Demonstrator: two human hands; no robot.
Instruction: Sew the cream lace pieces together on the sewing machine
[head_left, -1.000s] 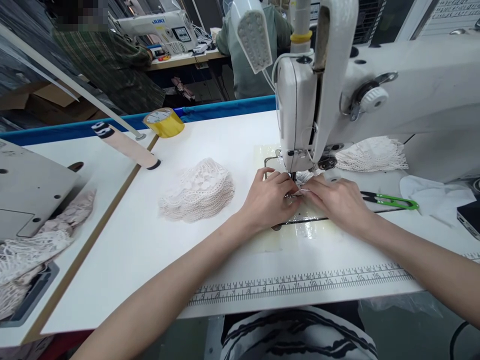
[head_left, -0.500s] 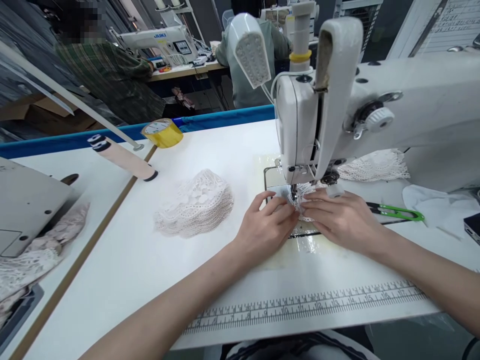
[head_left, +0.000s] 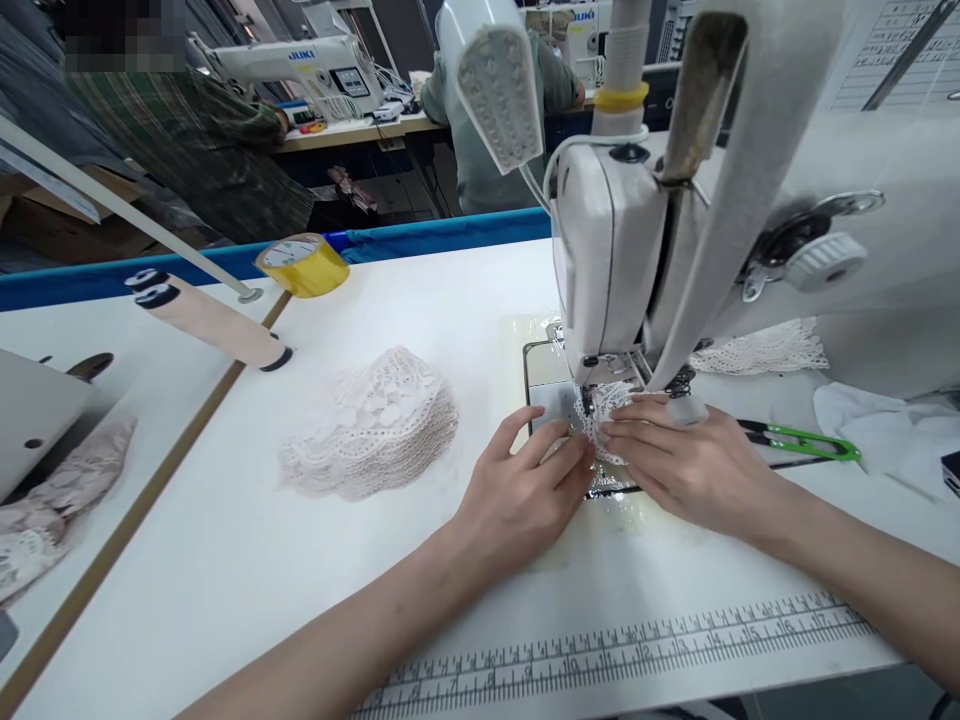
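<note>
Beneath the sewing head (head_left: 611,250): a lace piece (head_left: 609,402) is lying by the presser foot (head_left: 587,400).
Left grip (head_left: 529,485): curling at its near-left edge; pinching or not, I can't tell.
Right grip (head_left: 686,465): resting flattened across it, unclenched.
Risk: crowding the foot, a slipping finger could be getting nipped; uneven pressure, puckering the lace.

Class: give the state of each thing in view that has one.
Left hand, fingers bent at the lace piece
Right hand, fingers laid across it
Lace piece, partly covered
Lace stack, layered, edges fanned
Yellow tape, lying flat
Green snips, lying flat
White cloth, crumpled
Sewing machine, whether running unclear
</note>
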